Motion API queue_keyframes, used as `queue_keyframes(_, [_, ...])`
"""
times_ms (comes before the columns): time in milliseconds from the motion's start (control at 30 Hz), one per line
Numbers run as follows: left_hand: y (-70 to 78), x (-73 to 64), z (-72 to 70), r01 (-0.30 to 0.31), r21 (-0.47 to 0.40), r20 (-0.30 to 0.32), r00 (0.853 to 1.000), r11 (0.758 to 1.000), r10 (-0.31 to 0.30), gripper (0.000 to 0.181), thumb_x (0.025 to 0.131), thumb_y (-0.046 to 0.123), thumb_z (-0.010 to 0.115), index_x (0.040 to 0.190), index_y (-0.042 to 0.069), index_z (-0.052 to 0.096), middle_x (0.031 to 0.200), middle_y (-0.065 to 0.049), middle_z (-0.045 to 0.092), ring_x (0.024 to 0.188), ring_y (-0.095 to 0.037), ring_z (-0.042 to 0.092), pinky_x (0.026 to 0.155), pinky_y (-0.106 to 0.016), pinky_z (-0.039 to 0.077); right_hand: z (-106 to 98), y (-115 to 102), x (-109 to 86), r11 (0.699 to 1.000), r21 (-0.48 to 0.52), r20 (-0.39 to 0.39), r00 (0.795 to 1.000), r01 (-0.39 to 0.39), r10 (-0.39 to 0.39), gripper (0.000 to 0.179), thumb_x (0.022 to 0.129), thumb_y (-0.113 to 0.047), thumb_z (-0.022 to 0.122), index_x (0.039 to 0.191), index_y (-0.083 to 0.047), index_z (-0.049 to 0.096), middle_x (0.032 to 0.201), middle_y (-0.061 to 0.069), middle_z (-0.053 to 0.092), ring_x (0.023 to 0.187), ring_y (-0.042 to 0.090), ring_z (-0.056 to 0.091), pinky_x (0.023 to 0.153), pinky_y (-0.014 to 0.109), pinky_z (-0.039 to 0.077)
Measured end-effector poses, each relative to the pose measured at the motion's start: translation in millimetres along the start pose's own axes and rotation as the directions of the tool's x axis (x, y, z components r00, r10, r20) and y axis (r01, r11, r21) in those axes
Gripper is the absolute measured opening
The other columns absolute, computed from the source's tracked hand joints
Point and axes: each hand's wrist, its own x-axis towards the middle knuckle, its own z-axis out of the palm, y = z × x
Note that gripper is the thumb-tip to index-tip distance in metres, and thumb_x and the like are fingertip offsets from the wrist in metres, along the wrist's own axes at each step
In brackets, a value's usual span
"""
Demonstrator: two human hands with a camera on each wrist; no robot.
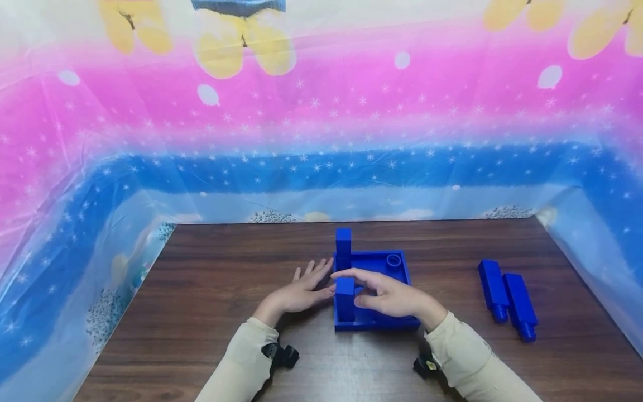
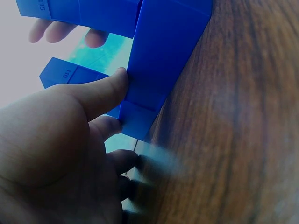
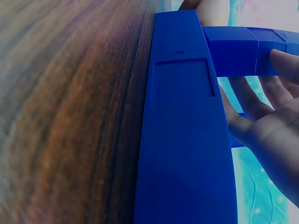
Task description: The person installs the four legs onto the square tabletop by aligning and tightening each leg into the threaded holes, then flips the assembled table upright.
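Ring (image 1: 394, 261) in tray (image 1: 374, 328): head view only

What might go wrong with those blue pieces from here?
The front post, gripped by the right hand, might tilt if pushed sideways. The tray might slide if the left hand, touching its side, presses too hard. The right sleeve, swinging wide, might nudge the loose posts.

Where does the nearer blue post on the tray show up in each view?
Head: nearer blue post, below centre, slightly right.
Left wrist: upper left, cut by the top edge.
Right wrist: upper right, reaching the right edge.
Shared landmark: the blue tray.
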Motion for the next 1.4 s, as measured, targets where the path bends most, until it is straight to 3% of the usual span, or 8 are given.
queue_keyframes(233, [-0.5, 1.2, 1.1, -0.005, 0.009, -0.008, 1.000, 1.000, 0.005, 0.085, 0.107, 0.060, 0.048, 0.171, 0.017, 0.011, 0.176, -0.017, 0.005, 0.160, -0.040, -0.011, 0.124, -0.061, -0.014, -1.3, 3.3, 0.4, 0.999, 0.000, 0.000, 0.999, 0.039, -0.039, 0.057, 0.106, -0.002, 0.055, 0.161, -0.008, 0.041, 0.162, 0.021, 0.043, 0.144, 0.034, 0.048, 0.112, 0.039, 0.046])
queue_keyframes(433, [1.5, 1.5, -0.3, 0.002, 0.023, 0.010, 1.000, 1.000, -0.003, 0.079, 0.111, 0.050, 0.049, 0.171, 0.018, 0.009, 0.176, -0.015, 0.004, 0.160, -0.038, -0.011, 0.125, -0.061, -0.014, -1.4, 3.1, -0.6, 1.000, 0.006, -0.004, 1.000, 0.023, -0.023, 0.056, 0.107, -0.004, 0.056, 0.161, -0.009, 0.041, 0.164, 0.018, 0.040, 0.145, 0.036, 0.046, 0.112, 0.045, 0.046])
queue_keyframes(667, [-10.1, 4.3, 2.0, -0.037, 0.013, -0.010, 0.999, 0.999, 0.038, 0.088, 0.106, 0.065, 0.046, 0.171, 0.019, 0.009, 0.176, -0.017, 0.005, 0.160, -0.040, -0.011, 0.124, -0.060, -0.016, -2.0, 3.8, 0.1, 1.000, -0.006, -0.021, 0.999, 0.029, -0.029, 0.057, 0.106, -0.004, 0.058, 0.160, -0.009, 0.042, 0.159, 0.018, 0.048, 0.137, 0.030, 0.056, 0.108, 0.038, 0.050])
queue_keyframes(800, [-11.5, 4.7, 1.9, -0.044, 0.006, -0.009, 0.999, 0.999, 0.044, 0.087, 0.106, 0.064, 0.046, 0.171, 0.019, 0.010, 0.176, -0.017, 0.005, 0.160, -0.041, -0.010, 0.123, -0.062, -0.015, -1.9, 4.7, 0.6, 0.999, -0.018, -0.032, 0.999, 0.037, -0.037, 0.057, 0.105, -0.004, 0.060, 0.159, -0.009, 0.043, 0.157, 0.016, 0.050, 0.133, 0.026, 0.058, 0.107, 0.037, 0.050])
queue_keyframes(1000, [-7.2, 2.3, 0.4, -0.034, -0.009, -0.003, 0.999, 0.999, 0.034, 0.085, 0.107, 0.060, 0.048, 0.171, 0.018, 0.011, 0.176, -0.018, 0.005, 0.160, -0.041, -0.011, 0.123, -0.062, -0.015, -2.2, 3.2, 1.4, 0.999, -0.035, -0.039, 0.998, 0.038, -0.040, 0.058, 0.104, -0.005, 0.062, 0.159, -0.009, 0.044, 0.160, 0.015, 0.047, 0.142, 0.031, 0.050, 0.113, 0.043, 0.045])
queue_keyframes(1233, [-12.5, 6.3, 2.8, -0.008, 0.020, -0.006, 1.000, 1.000, 0.009, 0.094, 0.102, 0.075, 0.042, 0.171, 0.021, 0.009, 0.176, -0.010, 0.004, 0.161, -0.033, -0.011, 0.125, -0.056, -0.015, -2.7, 0.8, 0.1, 0.998, -0.063, -0.045, 0.999, 0.027, -0.030, 0.059, 0.103, -0.006, 0.065, 0.158, -0.010, 0.045, 0.159, 0.013, 0.048, 0.146, 0.035, 0.046, 0.114, 0.050, 0.044])
queue_keyframes(1400, [-10.2, 4.9, 1.8, -0.016, 0.006, -0.002, 1.000, 1.000, 0.016, 0.087, 0.106, 0.066, 0.045, 0.171, 0.021, 0.009, 0.176, -0.013, 0.004, 0.161, -0.035, -0.012, 0.125, -0.058, -0.015, -2.5, -0.4, -0.8, 0.998, -0.061, -0.040, 0.999, 0.014, -0.017, 0.058, 0.104, -0.010, 0.066, 0.158, -0.013, 0.045, 0.156, 0.011, 0.051, 0.142, 0.033, 0.049, 0.110, 0.051, 0.046])
